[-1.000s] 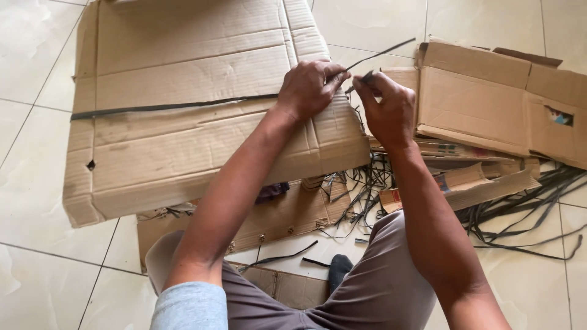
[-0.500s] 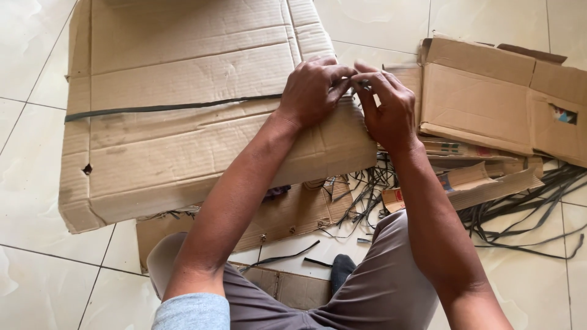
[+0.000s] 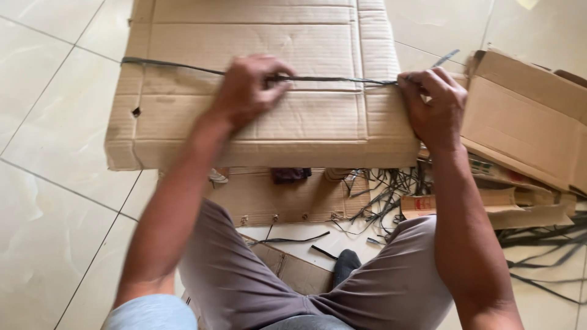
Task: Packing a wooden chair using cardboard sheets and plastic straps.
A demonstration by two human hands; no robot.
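A stack of flattened brown cardboard (image 3: 318,116) lies on the tiled floor in front of me. A dark plastic strap (image 3: 177,66) runs across its top from left to right. My left hand (image 3: 247,90) rests on the middle of the stack, fingers pressing on the strap. At the stack's right edge my right hand (image 3: 433,107) is closed around the strap, whose loose end (image 3: 445,58) sticks out past the fingers.
More folded cardboard boxes (image 3: 526,122) lie to the right. A tangle of loose dark straps (image 3: 391,189) lies under and beside the stack, reaching to the far right (image 3: 544,244). Smaller cardboard pieces (image 3: 293,198) sit near my knees. Pale floor tiles (image 3: 55,153) surround everything.
My hands were together at the stack's right corner; now the left hand has slid left along the strap to the middle. The camera has moved closer over the stack.
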